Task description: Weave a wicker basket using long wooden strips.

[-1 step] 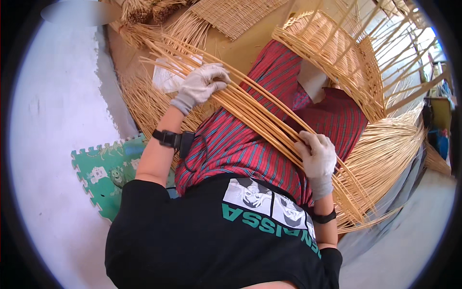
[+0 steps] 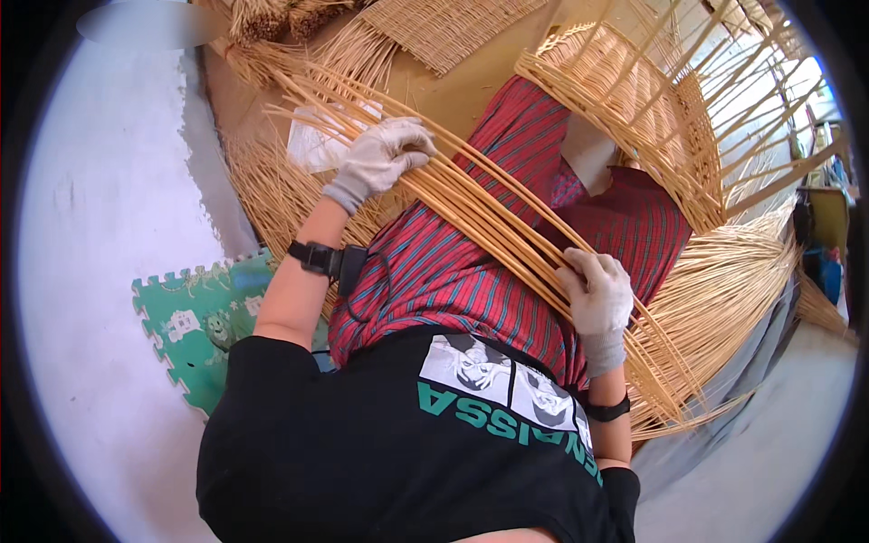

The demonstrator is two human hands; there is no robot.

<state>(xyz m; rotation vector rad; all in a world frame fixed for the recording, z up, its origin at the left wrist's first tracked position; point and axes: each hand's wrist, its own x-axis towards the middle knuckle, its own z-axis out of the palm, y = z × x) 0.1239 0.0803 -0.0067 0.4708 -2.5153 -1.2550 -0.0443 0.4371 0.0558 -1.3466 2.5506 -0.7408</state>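
A bundle of long pale cane rods [image 2: 493, 213] lies slanting across my lap, from upper left to lower right. My left hand [image 2: 380, 158], in a grey glove, is closed over the bundle near its upper end. My right hand [image 2: 599, 297], also gloved, grips the same rods lower down by my right knee. A half-woven wicker basket [image 2: 634, 100] with long upright stakes stands just beyond my knees. A red striped cloth [image 2: 444, 271] covers my legs under the rods.
A green foam puzzle mat [image 2: 204, 321] lies on the pale floor at my left. Loose cane rods [image 2: 724, 290] fan out at the right and behind my left hand. A flat woven mat [image 2: 444, 27] lies at the top. A white sheet [image 2: 312, 145] sits beside my left hand.
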